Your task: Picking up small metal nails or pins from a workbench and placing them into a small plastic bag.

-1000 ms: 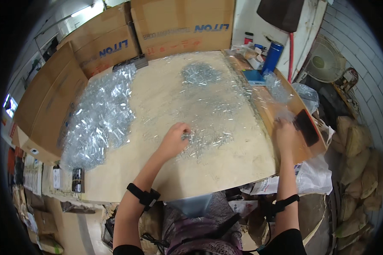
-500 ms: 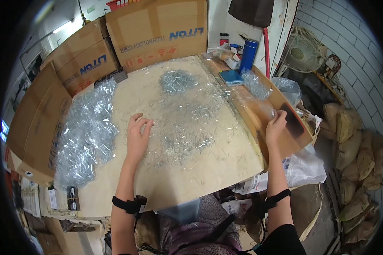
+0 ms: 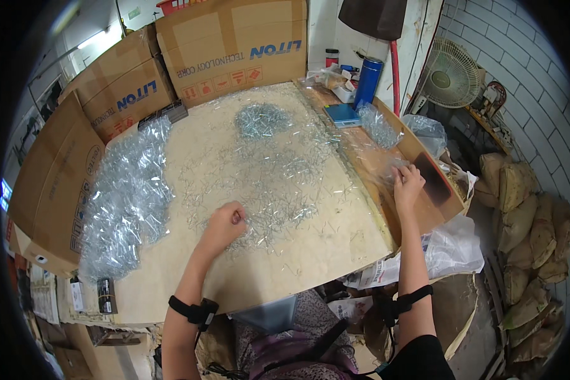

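Note:
Small thin metal pins (image 3: 285, 218) lie scattered over a pale wooden tabletop (image 3: 323, 253), with a denser pile (image 3: 263, 120) of them farther back. My left hand (image 3: 227, 227) is curled closed at the near left edge of the scattered pins; what its fingers hold, if anything, is hidden. At the right, my right hand (image 3: 409, 182) has its fingers bent together on a clear plastic bag (image 3: 396, 167) in a shallow brown cardboard tray (image 3: 424, 218). Filled clear bags (image 3: 130, 196), shiny with metal pieces inside, are heaped at the left of the tabletop.
Cardboard boxes (image 3: 234, 50) wall the table's back and left. Beyond the right hand are a small blue scale (image 3: 342, 114), a blue cylindrical flask (image 3: 368, 81) and a bundle of clear plastic (image 3: 380, 126). A fan (image 3: 449, 75) and stacked sacks (image 3: 532, 228) stand at the right.
My left hand has moved right and toward me, and its loosely bent fingers have curled closed. My right hand has shifted only slightly, staying at the plastic bag.

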